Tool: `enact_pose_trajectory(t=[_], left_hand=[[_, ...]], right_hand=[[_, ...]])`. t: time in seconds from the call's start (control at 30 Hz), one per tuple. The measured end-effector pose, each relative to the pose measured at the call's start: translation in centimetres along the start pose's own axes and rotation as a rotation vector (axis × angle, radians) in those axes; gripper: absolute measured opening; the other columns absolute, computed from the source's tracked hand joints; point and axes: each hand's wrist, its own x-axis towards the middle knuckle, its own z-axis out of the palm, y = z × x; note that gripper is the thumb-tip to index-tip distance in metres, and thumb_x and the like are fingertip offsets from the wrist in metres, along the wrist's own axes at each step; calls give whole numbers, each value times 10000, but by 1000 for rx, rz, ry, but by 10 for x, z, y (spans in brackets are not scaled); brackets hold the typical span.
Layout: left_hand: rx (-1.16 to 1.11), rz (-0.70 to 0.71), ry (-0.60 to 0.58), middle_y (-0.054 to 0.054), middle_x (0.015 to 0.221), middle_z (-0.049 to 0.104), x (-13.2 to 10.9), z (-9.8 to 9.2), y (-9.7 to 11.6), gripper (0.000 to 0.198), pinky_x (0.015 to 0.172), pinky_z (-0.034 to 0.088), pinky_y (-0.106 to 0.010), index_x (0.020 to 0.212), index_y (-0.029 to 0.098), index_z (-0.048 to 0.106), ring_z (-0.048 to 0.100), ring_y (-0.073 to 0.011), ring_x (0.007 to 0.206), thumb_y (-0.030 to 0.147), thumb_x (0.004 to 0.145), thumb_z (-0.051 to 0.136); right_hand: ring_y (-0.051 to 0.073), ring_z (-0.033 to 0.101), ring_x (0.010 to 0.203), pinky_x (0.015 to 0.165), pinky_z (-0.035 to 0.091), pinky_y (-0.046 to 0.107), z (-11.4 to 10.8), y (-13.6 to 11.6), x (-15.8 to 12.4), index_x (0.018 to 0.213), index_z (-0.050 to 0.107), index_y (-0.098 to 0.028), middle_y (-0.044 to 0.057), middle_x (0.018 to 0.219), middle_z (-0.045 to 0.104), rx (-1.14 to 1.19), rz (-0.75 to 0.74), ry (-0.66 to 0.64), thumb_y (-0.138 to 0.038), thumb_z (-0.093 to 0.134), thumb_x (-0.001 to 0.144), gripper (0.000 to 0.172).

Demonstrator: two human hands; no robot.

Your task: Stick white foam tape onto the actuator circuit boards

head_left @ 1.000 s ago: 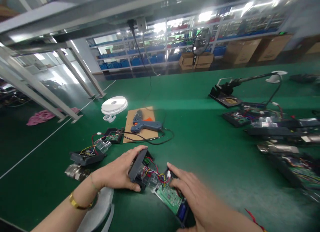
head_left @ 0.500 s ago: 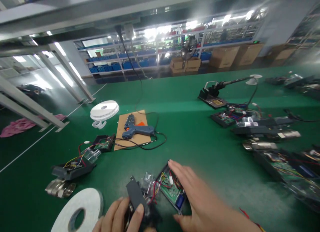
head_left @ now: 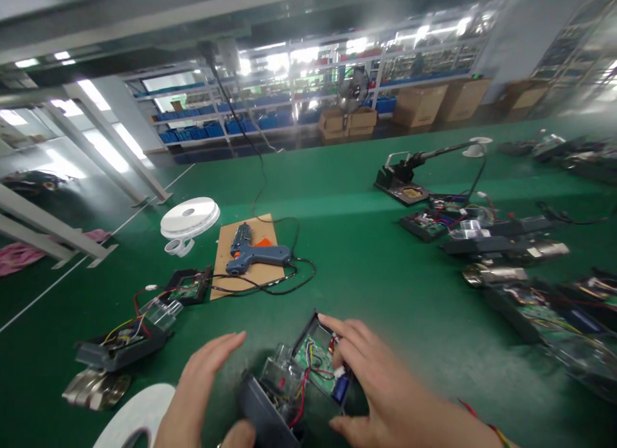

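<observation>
An opened black device lies on the green mat in front of me, with a green circuit board (head_left: 315, 361) in one half. A clear plastic part (head_left: 284, 371) and red, yellow and black wires link it to a dark grey cover (head_left: 263, 414). My right hand (head_left: 385, 390) curls over the board half, fingertips on the wires and a white connector, thumb under its near edge. My left hand (head_left: 200, 387) hovers left of the cover with fingers stretched out; its thumb touches the cover's near end.
A blue glue gun (head_left: 255, 255) lies on cardboard (head_left: 241, 277) with a black cord. A white reel (head_left: 189, 218), a tape roll (head_left: 137, 412), another opened device (head_left: 120, 342) and a metal piece (head_left: 94, 389) sit left. A soldering stand (head_left: 402, 184) and several opened devices (head_left: 501, 245) line the right.
My left hand has let go of the dark cover and spread its fingers. The cover has tipped down toward me. My right hand has curled onto the board.
</observation>
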Motion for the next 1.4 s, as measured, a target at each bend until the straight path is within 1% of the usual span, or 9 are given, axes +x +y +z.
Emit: enact_pose_trajectory(t=[0.1,0.23,0.37,0.53,0.7,0.9,1.07,1.2,1.4], left_hand=[[-90,49,-256,-54,1181,698,53,1,24,365,857,593,-356,1217,273,650,679,-227,1050,492,928,613],[-75,-57,-918,-60,1105,698,98,11,55,304,975,509,-520,1101,269,735,626,-293,1062,399,828,706],[-3,-35,-1120,-78,1106,677,107,16,63,341,949,466,-510,1143,292,737,580,-317,1094,331,808,690],[-19,-22,-1150,-43,1189,666,99,22,52,419,954,442,-502,1153,335,715,564,-315,1147,209,764,621],[-56,0,-1004,-99,1352,635,90,26,41,666,1015,449,-489,1389,216,546,560,-302,1190,152,727,551],[-101,125,-989,-34,1239,705,86,36,30,597,905,464,-430,1267,272,642,592,-273,1099,129,696,542],[-119,154,-993,35,1211,717,80,48,19,457,877,429,-425,1119,337,706,583,-273,1103,180,707,587],[-142,115,-994,31,1205,711,85,42,20,415,892,443,-420,1050,313,714,590,-263,1113,167,681,593],[-223,85,-921,-1,1199,734,90,31,25,464,964,486,-444,1077,274,713,622,-249,1123,114,678,536]], right_hand=[[373,352,1405,1172,367,539,0,2,1,1167,605,-133,173,1616,348,21,19,-12,-281,813,656,571],[385,315,1438,1183,323,607,0,4,3,1536,417,-212,114,1650,295,15,-7,-52,-323,738,707,896],[397,377,1379,1127,387,595,-5,2,7,1421,570,-257,101,1636,317,23,-10,-77,-297,752,673,772],[428,379,1354,1094,392,626,-9,1,7,1264,661,-188,160,1612,346,19,-22,-103,-300,752,703,579],[454,363,1361,1078,372,676,-6,7,5,1307,637,-269,131,1646,275,26,-66,-101,-290,773,700,622],[486,321,1401,1081,326,724,-5,10,5,1273,655,-328,111,1669,218,35,-70,-115,-353,787,745,545],[476,338,1389,1114,320,713,-7,7,7,1306,623,-195,168,1644,289,44,-43,-127,-439,770,757,618],[455,365,1367,1126,340,677,-7,7,8,1305,619,-139,190,1620,333,46,-41,-109,-427,781,739,655],[486,331,1381,1093,306,727,-4,11,6,1348,617,-302,127,1661,239,77,-56,-122,-378,792,728,649]])
